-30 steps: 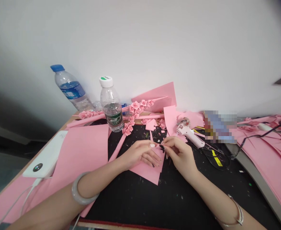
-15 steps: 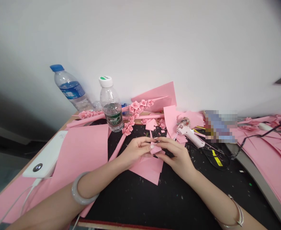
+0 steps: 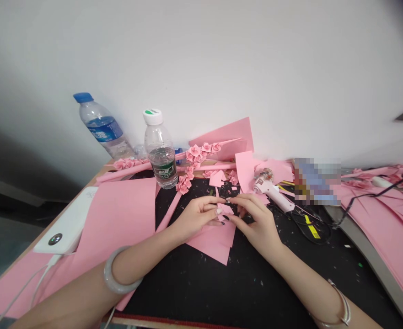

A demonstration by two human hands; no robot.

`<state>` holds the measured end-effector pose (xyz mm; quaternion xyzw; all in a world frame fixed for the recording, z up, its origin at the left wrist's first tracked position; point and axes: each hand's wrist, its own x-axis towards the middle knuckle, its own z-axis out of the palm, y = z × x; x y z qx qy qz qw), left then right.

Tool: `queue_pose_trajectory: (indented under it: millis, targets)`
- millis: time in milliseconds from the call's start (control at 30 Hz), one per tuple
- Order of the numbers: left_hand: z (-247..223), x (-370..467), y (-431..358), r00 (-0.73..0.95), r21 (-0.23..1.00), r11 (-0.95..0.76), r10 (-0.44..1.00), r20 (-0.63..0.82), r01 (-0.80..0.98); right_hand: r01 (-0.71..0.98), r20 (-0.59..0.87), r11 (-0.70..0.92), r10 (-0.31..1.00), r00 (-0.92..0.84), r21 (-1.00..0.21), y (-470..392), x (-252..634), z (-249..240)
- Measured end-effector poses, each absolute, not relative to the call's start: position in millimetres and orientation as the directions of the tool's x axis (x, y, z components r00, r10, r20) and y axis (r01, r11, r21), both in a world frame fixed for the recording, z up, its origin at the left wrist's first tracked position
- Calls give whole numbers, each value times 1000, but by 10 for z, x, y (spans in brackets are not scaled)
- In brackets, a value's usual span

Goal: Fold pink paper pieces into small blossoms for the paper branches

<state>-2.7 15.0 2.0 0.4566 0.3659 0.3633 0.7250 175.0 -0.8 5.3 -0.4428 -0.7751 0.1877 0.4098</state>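
Between my two hands, a small folded piece of pink paper (image 3: 225,210) is held above the black mat. My left hand (image 3: 198,216) pinches its left side between thumb and fingers. On its right side, the fingers and thumb of my right hand (image 3: 255,220) close on the same piece. Flat pink sheets (image 3: 211,243) lie just beneath my hands. Behind them rest small pink paper pieces (image 3: 217,178) and a branch with pink paper flowers (image 3: 184,184). A pale glue gun (image 3: 269,191) lies beyond my right hand.
Two plastic bottles (image 3: 163,167) (image 3: 104,130) stand at the back left by the wall. A white power bank (image 3: 66,224) with a cable lies left, beside a large pink sheet (image 3: 126,214). More pink sheets (image 3: 383,219) and a black cord (image 3: 350,201) are at the right.
The fingers of my right hand have shifted slightly right and spread a little from its thumb, so more of the folded paper shows. My left hand has barely moved.
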Motion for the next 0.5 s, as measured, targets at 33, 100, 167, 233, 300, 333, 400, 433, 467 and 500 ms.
queue_pose_trajectory:
  millis: [33, 100, 167, 233, 300, 333, 400, 433, 467, 500]
  targets:
    - [18, -22, 148, 469, 928, 313, 862, -190, -199, 551, 468, 530, 843, -264, -644, -11, 1748, 59]
    - [8, -10, 143, 471, 931, 296, 866, -167, -213, 580, 457, 526, 845, -276, -622, -15, 1741, 63]
    - [-7, 3, 139, 473, 938, 275, 868, -147, -213, 591, 443, 533, 843, -306, -606, -16, 1736, 58]
    - [-20, 11, 135, 468, 946, 257, 873, -140, -198, 593, 435, 537, 841, -322, -600, -16, 1734, 45]
    - [-30, 12, 133, 460, 952, 243, 878, -135, -185, 591, 433, 536, 842, -321, -603, -15, 1735, 34]
    - [-33, 11, 132, 458, 955, 237, 879, -132, -180, 589, 434, 534, 843, -319, -606, -15, 1736, 30]
    - [-37, 7, 130, 465, 959, 224, 877, -121, -174, 585, 435, 530, 845, -310, -614, -14, 1737, 28]
    - [-38, 6, 130, 470, 961, 219, 875, -117, -168, 582, 435, 528, 847, -307, -618, -14, 1737, 29]
    - [-38, 5, 129, 475, 964, 214, 873, -115, -160, 579, 434, 527, 848, -305, -622, -14, 1736, 32]
    - [-37, 6, 129, 475, 966, 209, 872, -115, -151, 576, 434, 525, 849, -303, -626, -14, 1735, 35]
